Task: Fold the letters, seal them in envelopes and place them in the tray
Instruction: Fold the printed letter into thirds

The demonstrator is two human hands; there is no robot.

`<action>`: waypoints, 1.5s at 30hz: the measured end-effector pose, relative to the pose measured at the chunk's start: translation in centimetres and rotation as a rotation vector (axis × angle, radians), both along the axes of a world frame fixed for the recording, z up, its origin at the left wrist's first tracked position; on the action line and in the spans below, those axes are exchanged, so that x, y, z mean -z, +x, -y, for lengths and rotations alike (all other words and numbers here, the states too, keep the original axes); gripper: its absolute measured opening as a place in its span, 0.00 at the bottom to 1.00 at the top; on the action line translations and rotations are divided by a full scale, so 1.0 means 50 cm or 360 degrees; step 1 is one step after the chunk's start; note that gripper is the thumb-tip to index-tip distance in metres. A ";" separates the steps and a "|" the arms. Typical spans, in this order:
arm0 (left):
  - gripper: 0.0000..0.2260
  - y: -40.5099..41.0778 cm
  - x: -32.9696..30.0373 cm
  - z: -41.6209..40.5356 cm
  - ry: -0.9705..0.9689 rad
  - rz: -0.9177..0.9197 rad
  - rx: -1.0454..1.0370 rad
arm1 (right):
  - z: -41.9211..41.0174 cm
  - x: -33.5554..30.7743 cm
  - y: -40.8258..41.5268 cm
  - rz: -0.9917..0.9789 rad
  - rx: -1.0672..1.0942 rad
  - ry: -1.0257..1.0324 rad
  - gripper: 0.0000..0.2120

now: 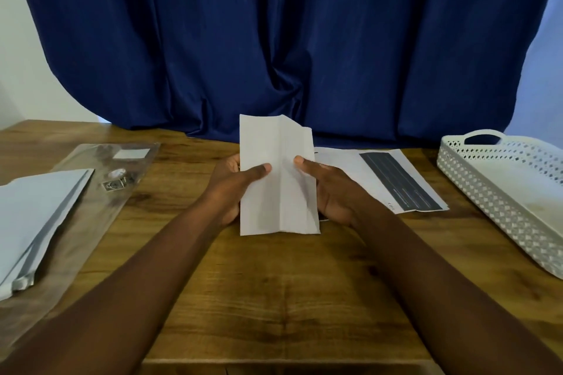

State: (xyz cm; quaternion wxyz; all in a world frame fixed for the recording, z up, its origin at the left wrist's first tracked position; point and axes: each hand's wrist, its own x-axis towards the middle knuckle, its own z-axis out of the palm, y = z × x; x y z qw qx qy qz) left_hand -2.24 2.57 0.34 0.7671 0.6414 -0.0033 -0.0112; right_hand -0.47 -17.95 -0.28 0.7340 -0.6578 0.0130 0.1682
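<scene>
Letter (278, 179), folded lengthwise, stands upright at frame centre, pinched on both sides: left hand (231, 189) and right hand (329, 192), thumbs in front.

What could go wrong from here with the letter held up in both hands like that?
1. The folded letter is uneven: its top right corner juts out, so it may jam when slid into an envelope.
2. The left hand and right hand pinch it above the table by the edges only; a slip could let the folds spring open.
3. The envelopes lie far left and the tray far right, so either reach may leave it one-handed.
</scene>
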 end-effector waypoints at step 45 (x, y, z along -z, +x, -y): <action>0.21 -0.038 -0.034 0.035 -0.0082 -0.0015 0.0401 | -0.045 -0.021 -0.038 0.0371 0.0079 0.0140 0.11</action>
